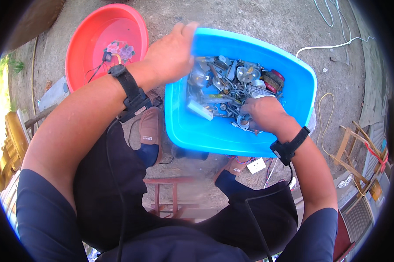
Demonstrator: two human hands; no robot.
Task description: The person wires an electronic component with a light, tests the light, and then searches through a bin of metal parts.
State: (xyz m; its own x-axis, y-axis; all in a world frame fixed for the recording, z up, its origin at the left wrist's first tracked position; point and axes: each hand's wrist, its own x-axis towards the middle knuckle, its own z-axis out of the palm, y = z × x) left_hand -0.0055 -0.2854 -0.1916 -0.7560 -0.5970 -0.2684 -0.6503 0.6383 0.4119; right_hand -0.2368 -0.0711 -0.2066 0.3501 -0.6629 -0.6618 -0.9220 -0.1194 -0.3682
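Note:
A blue plastic basin [293, 98] stands before me, heaped with mixed metal hardware [232, 83]: screws, bolts, small fittings and wire. At its left rim is my left hand [173, 52], blurred, its fingers curled over the edge. My right hand [267, 112] reaches into the basin at the near right of the heap. Its fingers are bent down among the metal pieces; whatever they pinch is hidden. Beside the heap lie a white block [200, 110] and a red-edged roll or pad [273, 81]. Black straps with small boxes sit on both my wrists.
Left of the blue basin is a red basin [85, 48] with a flower pattern and a corded item inside. A low reddish stool [175, 198] stands between my legs. White cable [325, 46] lies at the far right, near a wooden frame [352, 157]. A white plate [256, 165] lies by my right shoe.

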